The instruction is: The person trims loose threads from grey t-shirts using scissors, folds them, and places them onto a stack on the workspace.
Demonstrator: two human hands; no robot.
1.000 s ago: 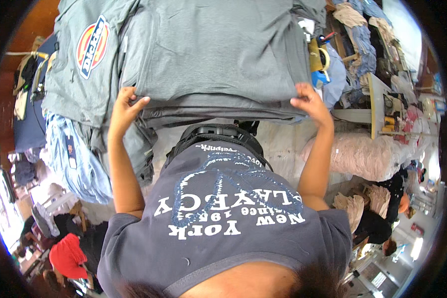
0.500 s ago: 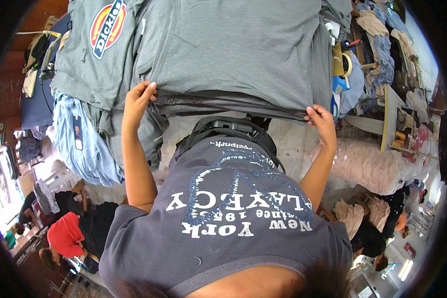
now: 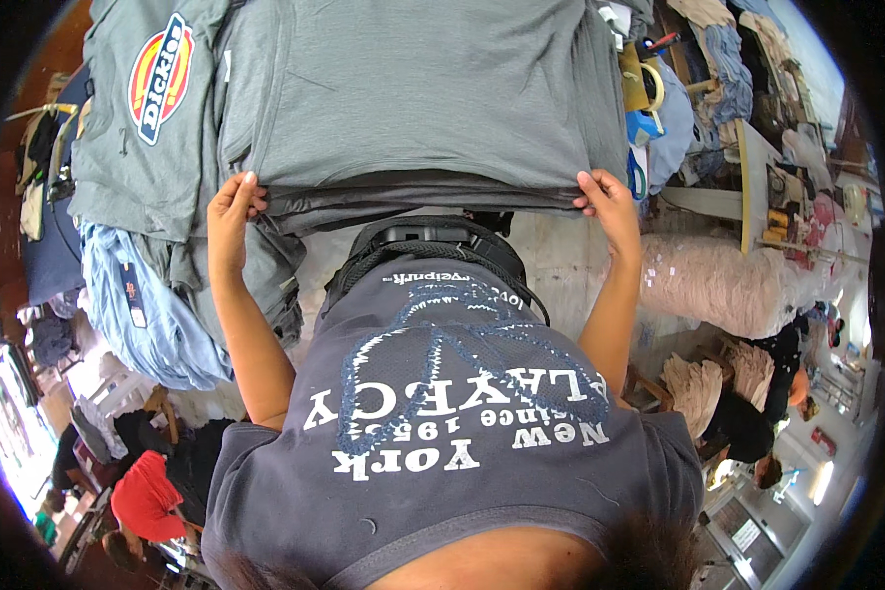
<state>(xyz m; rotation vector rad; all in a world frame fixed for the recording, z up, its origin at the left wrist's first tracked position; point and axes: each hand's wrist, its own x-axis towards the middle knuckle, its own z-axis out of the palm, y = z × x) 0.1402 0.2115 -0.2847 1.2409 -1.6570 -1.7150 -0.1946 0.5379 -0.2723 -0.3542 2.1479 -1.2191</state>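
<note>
Grey garment point(image 3: 423, 108) lay flat on top of a stack of grey layers point(image 3: 364, 208), front of the wearer. Left hand point(image 3: 230, 216) had thumb and fingers pinched on its near left corner; right hand point(image 3: 610, 208) same at the near right corner. Near edge ran between them. Left: grey garment with oval patch point(image 3: 152, 182), pale blue cloth point(image 3: 157, 329) below. Right: yellowish tape roll point(image 3: 655, 88), wrapped pinkish bundle point(image 3: 713, 285) farther out.

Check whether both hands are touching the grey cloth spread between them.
Touching. The head view shows the left hand and right hand each pinching the cloth at a near corner, thumb against fingers.
</note>
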